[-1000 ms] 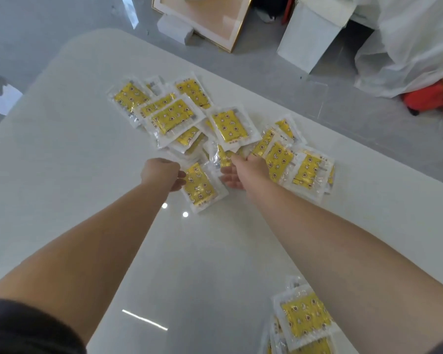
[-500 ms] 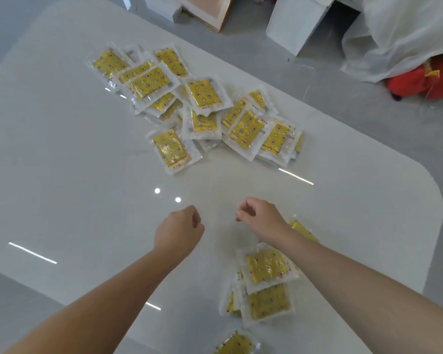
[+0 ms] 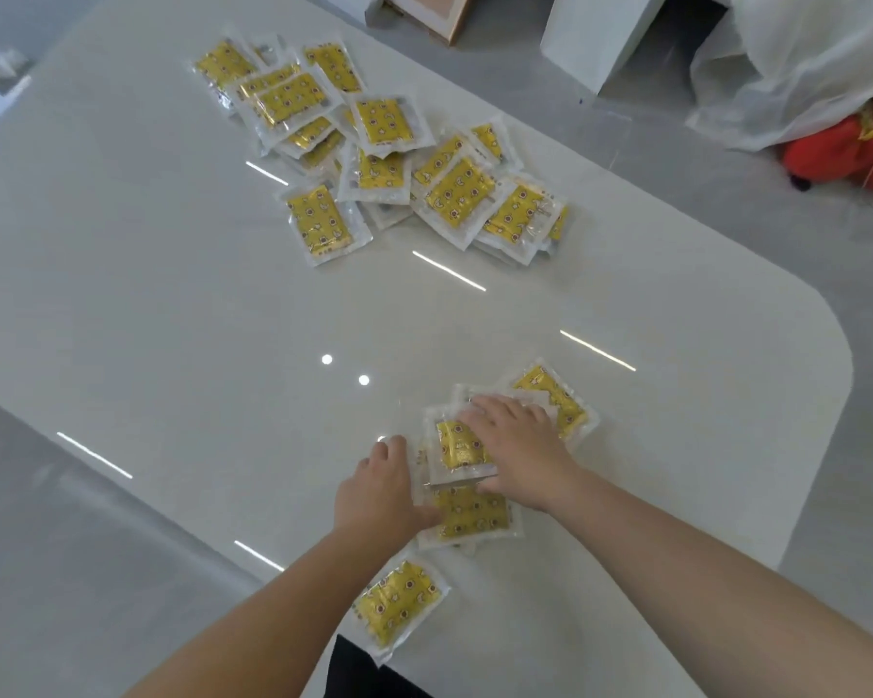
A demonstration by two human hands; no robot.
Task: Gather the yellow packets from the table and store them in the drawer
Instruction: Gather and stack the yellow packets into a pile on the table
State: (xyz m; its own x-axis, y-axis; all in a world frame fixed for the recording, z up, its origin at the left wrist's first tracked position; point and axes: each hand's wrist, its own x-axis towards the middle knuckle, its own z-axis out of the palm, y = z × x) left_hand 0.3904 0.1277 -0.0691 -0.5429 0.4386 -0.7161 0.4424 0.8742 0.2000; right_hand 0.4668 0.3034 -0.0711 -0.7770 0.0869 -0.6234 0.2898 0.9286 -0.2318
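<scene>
Several yellow packets in clear wrappers lie in a big loose heap (image 3: 379, 143) on the far part of the white table (image 3: 147, 304). A smaller pile of packets (image 3: 467, 513) sits near the front edge, with one packet (image 3: 555, 395) fanned out to its right and a single packet (image 3: 399, 602) at the very edge. My right hand (image 3: 520, 445) lies flat on top of the small pile, fingers straight and spread. My left hand (image 3: 384, 491) touches the pile's left side, thumb on the lower packet. No drawer is in view.
The table's rounded corner (image 3: 827, 345) is at the right, with grey floor beyond. On the floor behind stand a white box (image 3: 601, 37), a white plastic sheet (image 3: 802, 68), a red object (image 3: 847, 148) and a framed panel (image 3: 439, 12).
Both hands have drawn back from the far heap to the near pile. Half a second ago they hovered curled above the table; now they rest on the small pile with fingers out.
</scene>
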